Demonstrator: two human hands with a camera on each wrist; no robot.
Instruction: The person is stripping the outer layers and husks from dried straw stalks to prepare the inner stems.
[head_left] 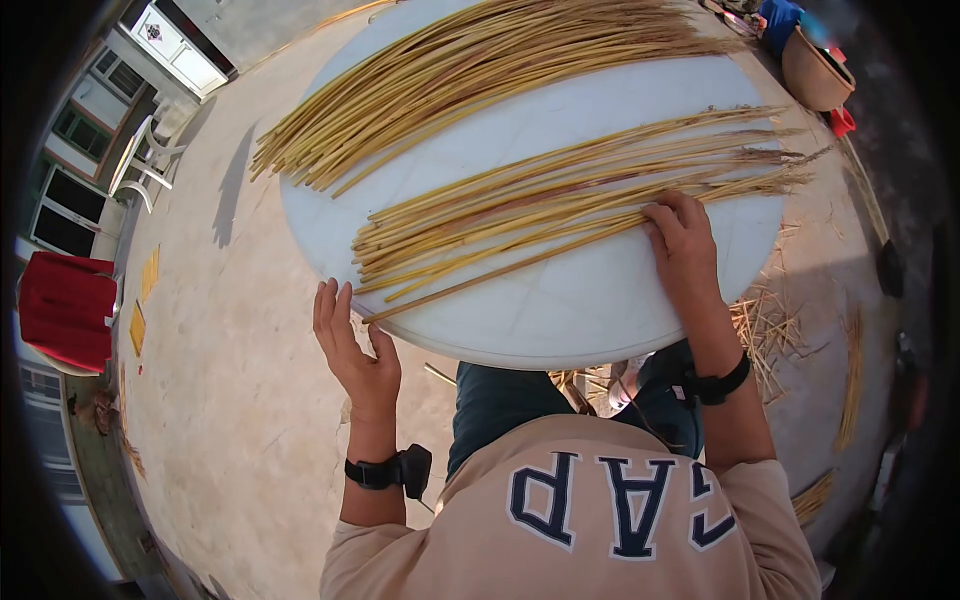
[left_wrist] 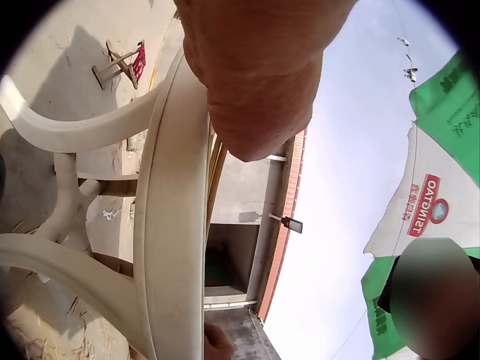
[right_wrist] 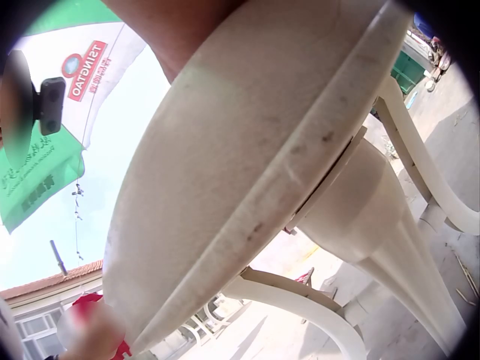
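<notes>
In the head view, a loose row of dry yellow-brown stalks [head_left: 480, 220] lies across a round white table [head_left: 540, 320], their thin feathery tips to the right. One stalk [head_left: 500, 270] lies apart along the near side of that row. My right hand [head_left: 683, 245] bends over the thinner part of this stalk, thumb and fingers pinching it. At its thick end, beyond the table's left rim, my left hand [head_left: 357, 350] is held with fingers extended, the thumb close by the stalk's end. The right wrist view shows mostly the table's underside, with the right hand's fingers hidden.
A thicker pile of stalks [head_left: 480, 80] covers the table's far side. Broken straw [head_left: 770, 330] litters the ground at the right. A white plastic chair [head_left: 145, 165] and a red cloth [head_left: 66, 310] are at the left, and a clay pot [head_left: 815, 75] stands at the upper right.
</notes>
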